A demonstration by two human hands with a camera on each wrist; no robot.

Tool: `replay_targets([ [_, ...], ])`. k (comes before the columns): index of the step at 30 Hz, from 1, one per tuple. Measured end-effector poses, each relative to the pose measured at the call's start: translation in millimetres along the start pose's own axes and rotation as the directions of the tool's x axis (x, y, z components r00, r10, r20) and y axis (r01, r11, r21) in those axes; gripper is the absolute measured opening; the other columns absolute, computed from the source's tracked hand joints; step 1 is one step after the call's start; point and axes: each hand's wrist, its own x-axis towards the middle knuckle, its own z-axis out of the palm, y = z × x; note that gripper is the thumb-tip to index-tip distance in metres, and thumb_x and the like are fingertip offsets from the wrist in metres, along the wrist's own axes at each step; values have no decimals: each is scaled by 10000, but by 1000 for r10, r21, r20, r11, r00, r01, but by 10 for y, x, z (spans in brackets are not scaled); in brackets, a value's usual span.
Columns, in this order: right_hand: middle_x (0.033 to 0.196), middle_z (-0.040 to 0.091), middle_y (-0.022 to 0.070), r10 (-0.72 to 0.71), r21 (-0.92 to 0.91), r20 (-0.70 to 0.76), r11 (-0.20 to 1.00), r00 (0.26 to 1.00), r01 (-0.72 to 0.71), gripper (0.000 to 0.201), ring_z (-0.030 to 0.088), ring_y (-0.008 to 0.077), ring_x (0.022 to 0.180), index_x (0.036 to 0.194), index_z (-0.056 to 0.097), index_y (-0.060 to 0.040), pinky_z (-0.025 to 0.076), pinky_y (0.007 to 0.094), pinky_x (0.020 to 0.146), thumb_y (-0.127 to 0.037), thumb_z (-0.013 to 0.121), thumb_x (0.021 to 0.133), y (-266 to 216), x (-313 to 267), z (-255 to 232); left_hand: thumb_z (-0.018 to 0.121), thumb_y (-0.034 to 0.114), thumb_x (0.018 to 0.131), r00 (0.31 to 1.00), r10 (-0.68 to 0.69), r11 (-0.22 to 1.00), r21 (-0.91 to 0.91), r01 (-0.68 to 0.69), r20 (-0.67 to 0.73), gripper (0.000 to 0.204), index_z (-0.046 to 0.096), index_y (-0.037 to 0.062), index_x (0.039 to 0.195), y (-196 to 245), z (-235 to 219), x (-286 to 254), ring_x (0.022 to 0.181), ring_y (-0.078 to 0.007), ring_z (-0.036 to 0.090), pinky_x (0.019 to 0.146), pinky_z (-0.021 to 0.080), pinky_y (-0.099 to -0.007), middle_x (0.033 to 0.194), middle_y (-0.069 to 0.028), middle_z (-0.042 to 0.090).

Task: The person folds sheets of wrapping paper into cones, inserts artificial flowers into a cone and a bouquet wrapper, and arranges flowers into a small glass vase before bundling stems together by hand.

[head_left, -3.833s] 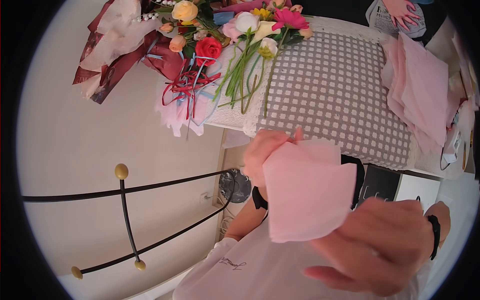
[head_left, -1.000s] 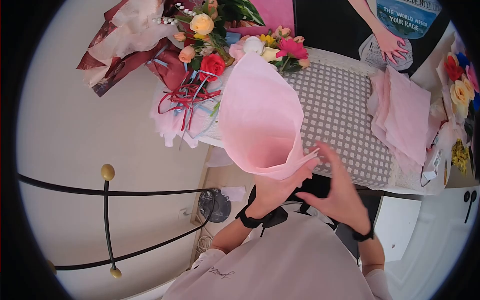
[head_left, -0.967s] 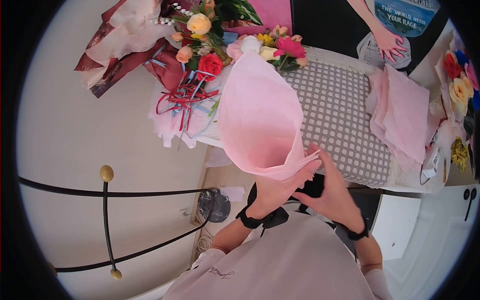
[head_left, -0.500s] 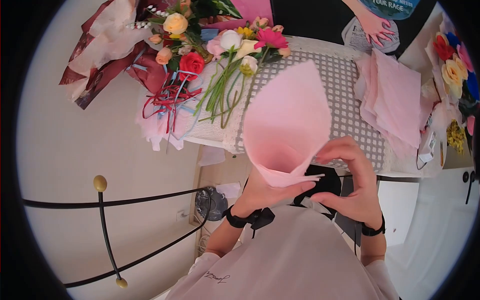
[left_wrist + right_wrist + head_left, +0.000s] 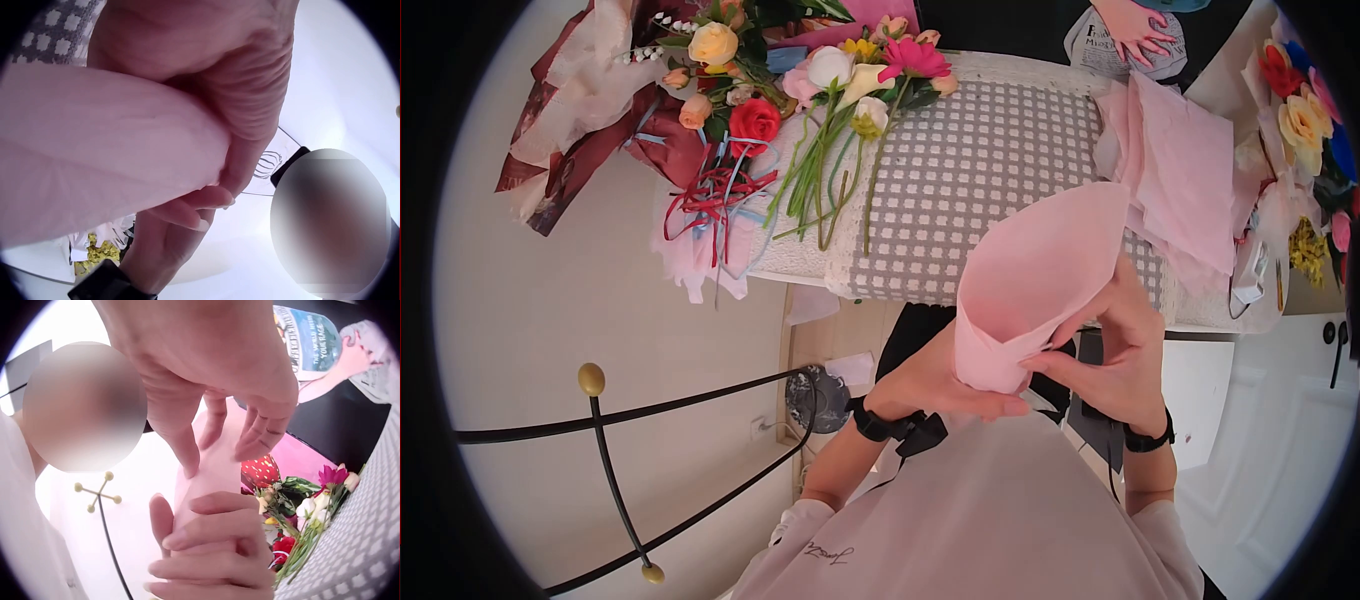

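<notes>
A pink paper sheet rolled into a cone [image 5: 1040,260] stands between both hands, its wide mouth facing up with a pointed tip at the upper right. My left hand [image 5: 925,380] wraps the narrow base, its thumb along the front; in the right wrist view the left fingers [image 5: 212,528] curl around the paper. Thumb and fingertips of my right hand [image 5: 1125,350] pinch the cone's right side where the edges overlap. In the left wrist view the paper [image 5: 100,144] fills the left side, and fingertips [image 5: 187,212] show beneath it.
A checkered cushion [image 5: 960,190] lies on the white table. Loose flowers with green stems [image 5: 825,170], red ribbons [image 5: 715,195] and a wrapped bouquet [image 5: 585,110] lie left. Stacked pink sheets [image 5: 1175,170] and more flowers [image 5: 1305,125] are right. A black metal rail [image 5: 700,395] stands lower left.
The paper went from a flat folded piece to a cone, which has since moved right and tipped rightward. My right hand, spread beside it half a second ago, now pinches its edge.
</notes>
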Motion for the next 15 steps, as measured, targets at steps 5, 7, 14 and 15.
replay_targets([
  [5, 1336, 527, 121, -167, -264, -244, 959, 955, 100, 474, 566, 264, 1168, 1082, 718, -97, 479, 454, 1003, -162, 962, 680, -126, 31, -96, 840, 72, 847, 1000, -11, 994, -111, 12, 5, 566, 534, 32, 1322, -3, 24, 52, 631, -98, 638, 553, 507, -257, 913, -45, 671],
  [7, 1391, 517, 119, -272, -521, -181, 841, 945, 142, 617, 560, 276, 1220, 1132, 700, -105, 464, 488, 1063, -263, 1013, 624, -326, 112, -212, 845, 84, 847, 998, -57, 991, -117, 57, 9, 538, 557, 29, 1298, 96, 52, 57, 634, -98, 640, 557, 509, -255, 900, -41, 680],
  [14, 1096, 654, 57, -132, -616, 468, 661, 874, 429, 503, 611, 313, 1099, 952, 706, -92, 349, 618, 1157, -235, 961, 543, -599, 511, -364, 872, 134, 842, 989, -149, 987, -65, 149, 11, 417, 650, 18, 1175, 152, 50, 95, 637, -94, 651, 576, 522, -248, 862, -30, 714],
  [15, 1058, 663, 32, -84, -557, 525, 718, 847, 417, 448, 623, 292, 1062, 918, 698, -89, 365, 599, 1147, -187, 951, 561, -580, 533, -367, 872, 134, 842, 989, -148, 987, -68, 148, 10, 417, 650, 18, 1175, 147, 41, 96, 637, -94, 651, 576, 522, -248, 862, -30, 714],
])
